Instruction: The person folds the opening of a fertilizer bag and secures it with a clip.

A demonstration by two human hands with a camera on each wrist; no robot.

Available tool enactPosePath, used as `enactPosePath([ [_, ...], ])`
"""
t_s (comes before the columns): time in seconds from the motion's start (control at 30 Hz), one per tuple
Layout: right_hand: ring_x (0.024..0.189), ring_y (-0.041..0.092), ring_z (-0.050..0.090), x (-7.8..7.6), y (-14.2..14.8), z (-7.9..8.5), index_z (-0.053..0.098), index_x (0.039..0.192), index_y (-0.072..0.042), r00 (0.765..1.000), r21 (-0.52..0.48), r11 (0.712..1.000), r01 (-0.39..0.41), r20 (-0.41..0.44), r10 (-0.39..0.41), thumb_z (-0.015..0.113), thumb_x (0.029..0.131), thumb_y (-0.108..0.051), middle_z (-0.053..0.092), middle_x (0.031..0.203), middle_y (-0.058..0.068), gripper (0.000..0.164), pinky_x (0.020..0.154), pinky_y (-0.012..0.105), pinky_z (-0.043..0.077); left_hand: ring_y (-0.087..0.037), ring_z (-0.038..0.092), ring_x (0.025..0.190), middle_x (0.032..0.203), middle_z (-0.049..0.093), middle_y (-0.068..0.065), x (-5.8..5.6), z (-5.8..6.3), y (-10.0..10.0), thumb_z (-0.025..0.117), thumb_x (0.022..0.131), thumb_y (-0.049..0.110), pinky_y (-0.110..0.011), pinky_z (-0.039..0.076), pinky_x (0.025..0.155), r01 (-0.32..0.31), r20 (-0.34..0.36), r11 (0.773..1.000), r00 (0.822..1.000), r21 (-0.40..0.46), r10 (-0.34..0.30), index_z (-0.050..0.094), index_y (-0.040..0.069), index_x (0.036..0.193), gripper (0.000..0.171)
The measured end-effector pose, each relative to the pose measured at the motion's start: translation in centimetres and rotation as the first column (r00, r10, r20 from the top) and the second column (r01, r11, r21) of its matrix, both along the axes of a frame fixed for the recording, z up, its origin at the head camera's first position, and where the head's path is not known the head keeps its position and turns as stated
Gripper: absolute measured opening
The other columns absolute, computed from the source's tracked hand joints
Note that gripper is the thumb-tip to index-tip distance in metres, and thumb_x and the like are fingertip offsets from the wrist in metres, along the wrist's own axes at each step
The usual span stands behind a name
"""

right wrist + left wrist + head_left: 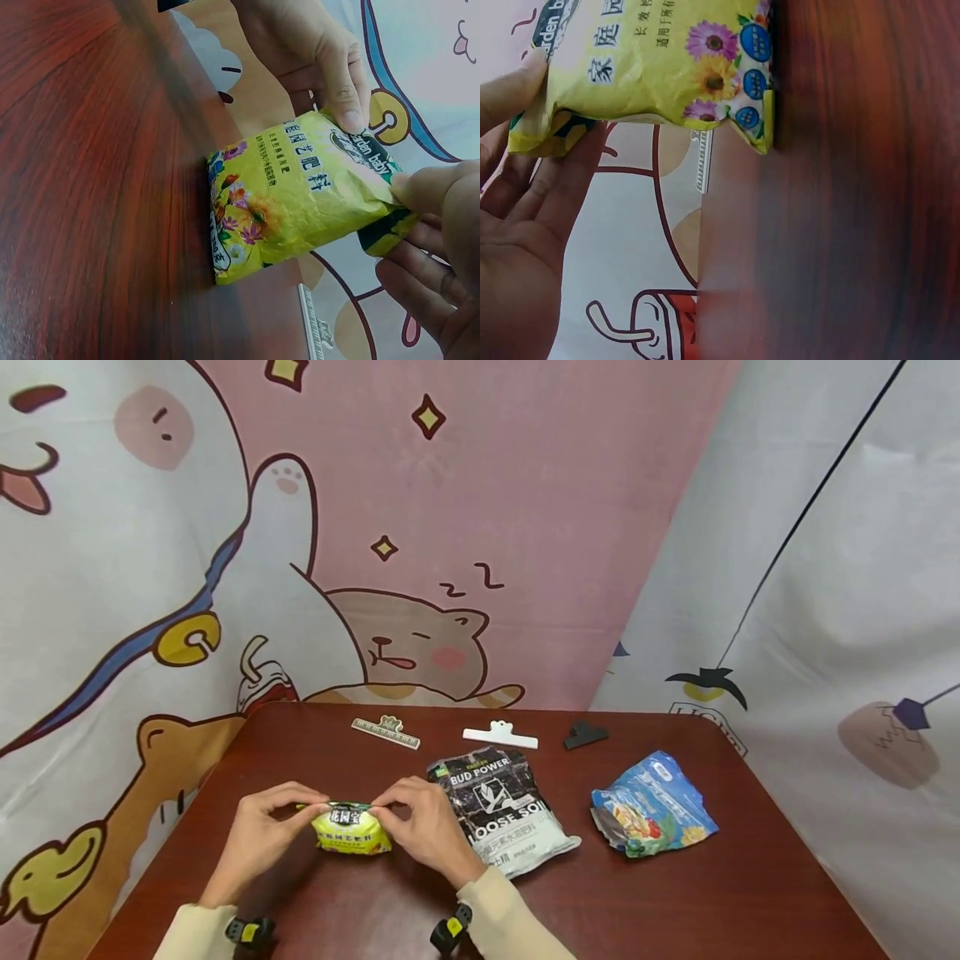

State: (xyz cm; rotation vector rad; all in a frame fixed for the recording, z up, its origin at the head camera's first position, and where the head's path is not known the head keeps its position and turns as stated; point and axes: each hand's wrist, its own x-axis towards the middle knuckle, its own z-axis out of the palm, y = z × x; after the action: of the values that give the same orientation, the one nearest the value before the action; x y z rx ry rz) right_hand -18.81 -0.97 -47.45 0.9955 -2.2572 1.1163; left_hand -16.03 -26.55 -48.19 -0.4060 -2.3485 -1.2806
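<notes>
A yellow fertilizer bag [351,835] printed with flowers and Chinese lettering stands upright on the table, its top edge folded over. My left hand [258,831] pinches the left top corner between thumb and fingers. At the other corner, my right hand [429,828] pinches the same top edge. In the left wrist view the flowered front of the fertilizer bag [652,67] is close, with my left hand [525,225] at its top. The right wrist view shows both hands on the bag [300,199], the right hand [446,255] holding the nearer corner.
To the right lie a black and white loose-soil bag [498,810] and a blue bag [656,810]. Along the back sit a gold ruler-like clip [386,731], a white clip [500,735] and a black clip [585,734]. A cartoon curtain [525,527] hangs behind the table [637,902].
</notes>
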Motion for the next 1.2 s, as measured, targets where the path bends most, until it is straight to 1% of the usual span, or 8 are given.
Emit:
enactPosePath([
  [0.13, 0.087, 0.004, 0.069, -0.1, 0.2, 0.1, 0.081, 0.095, -0.018, 1.000, 0.006, 1.000, -0.005, 0.027, 0.004, 0.080, 0.090, -0.021, 0.076, 0.089, -0.008, 0.005, 0.082, 0.012, 0.051, -0.005, 0.072, 0.090, 0.093, 0.078, 0.006, -0.1, -0.2, -0.4, 0.082, 0.088, 0.018, -0.013, 0.052, 0.082, -0.014, 0.097, 1.000, 0.995, 0.026, 0.011, 0.082, 0.016, 0.096, 0.009],
  [0.23, 0.088, 0.004, 0.069, 0.0, 0.4, 0.0, 0.081, 0.095, -0.019, 0.999, -0.008, 1.000, -0.001, 0.044, 0.001, 0.081, 0.089, -0.021, 0.077, 0.089, -0.008, 0.006, 0.083, 0.013, 0.051, -0.007, 0.072, 0.094, 0.097, 0.078, 0.006, -0.1, -0.2, -0.7, 0.082, 0.089, 0.026, -0.016, 0.054, 0.083, -0.029, 0.176, 0.998, 0.984, 0.051, 0.019, 0.082, 0.018, 0.100, 0.014],
  [0.3, 0.087, 0.004, 0.070, 0.0, 0.5, 0.0, 0.081, 0.094, -0.019, 0.998, -0.016, 1.000, 0.007, 0.057, -0.006, 0.081, 0.088, -0.021, 0.076, 0.089, -0.008, 0.006, 0.082, 0.013, 0.051, -0.010, 0.072, 0.097, 0.099, 0.078, 0.004, -0.1, -0.3, -1.0, 0.081, 0.089, 0.027, -0.019, 0.056, 0.081, -0.028, 0.209, 0.996, 0.978, 0.087, 0.009, 0.082, 0.017, 0.102, 0.017],
  [0.5, 0.085, 0.005, 0.071, -0.2, 0.9, -0.1, 0.081, 0.092, -0.018, 0.997, -0.028, 1.000, 0.006, 0.080, -0.003, 0.081, 0.089, -0.022, 0.076, 0.087, -0.008, 0.005, 0.079, 0.013, 0.052, -0.011, 0.073, 0.101, 0.104, 0.079, -0.002, -0.4, -0.8, -1.6, 0.081, 0.090, 0.024, -0.022, 0.058, 0.080, -0.001, 0.230, 0.984, 0.972, 0.178, -0.040, 0.081, 0.013, 0.106, 0.019],
  [0.73, 0.081, 0.003, 0.070, -0.5, 0.8, -0.2, 0.081, 0.088, -0.015, 1.000, -0.056, 0.998, -0.006, -0.001, 0.006, 0.080, 0.089, -0.020, 0.076, 0.083, -0.007, 0.005, 0.074, 0.010, 0.051, -0.013, 0.074, 0.098, 0.104, 0.080, -0.006, -1.2, -1.2, -1.8, 0.081, 0.089, 0.022, -0.025, 0.060, 0.079, -0.005, 0.271, 0.972, 0.961, 0.237, -0.061, 0.082, 0.009, 0.105, 0.020],
  [0.93, 0.078, 0.005, 0.071, -0.7, 0.9, -0.3, 0.081, 0.087, -0.016, 1.000, -0.052, 0.999, -0.001, -0.019, -0.001, 0.080, 0.090, -0.019, 0.076, 0.082, -0.006, 0.004, 0.071, 0.011, 0.051, -0.015, 0.075, 0.097, 0.104, 0.080, -0.010, -1.7, -1.2, -1.8, 0.080, 0.090, 0.018, -0.025, 0.060, 0.079, 0.025, 0.265, 0.968, 0.960, 0.249, -0.093, 0.080, 0.003, 0.106, 0.021],
  [1.13, 0.082, 0.004, 0.071, -0.4, 1.0, -0.2, 0.081, 0.091, -0.017, 1.000, -0.020, 1.000, 0.010, 0.025, -0.009, 0.078, 0.091, -0.021, 0.077, 0.086, -0.007, 0.005, 0.075, 0.014, 0.054, -0.011, 0.073, 0.101, 0.108, 0.080, -0.005, -1.5, -1.5, -2.2, 0.079, 0.091, 0.026, -0.028, 0.060, 0.081, 0.008, 0.333, 0.970, 0.938, 0.241, -0.091, 0.079, 0.006, 0.112, 0.029],
  [1.2, 0.084, 0.002, 0.071, -0.3, 0.9, -0.1, 0.081, 0.093, -0.018, 0.999, 0.001, 1.000, 0.003, 0.039, -0.003, 0.078, 0.092, -0.022, 0.077, 0.088, -0.008, 0.005, 0.076, 0.013, 0.052, -0.011, 0.073, 0.101, 0.108, 0.079, -0.006, -1.3, -1.6, -2.5, 0.080, 0.091, 0.025, -0.028, 0.060, 0.081, 0.003, 0.335, 0.971, 0.939, 0.238, -0.085, 0.078, 0.005, 0.113, 0.029],
])
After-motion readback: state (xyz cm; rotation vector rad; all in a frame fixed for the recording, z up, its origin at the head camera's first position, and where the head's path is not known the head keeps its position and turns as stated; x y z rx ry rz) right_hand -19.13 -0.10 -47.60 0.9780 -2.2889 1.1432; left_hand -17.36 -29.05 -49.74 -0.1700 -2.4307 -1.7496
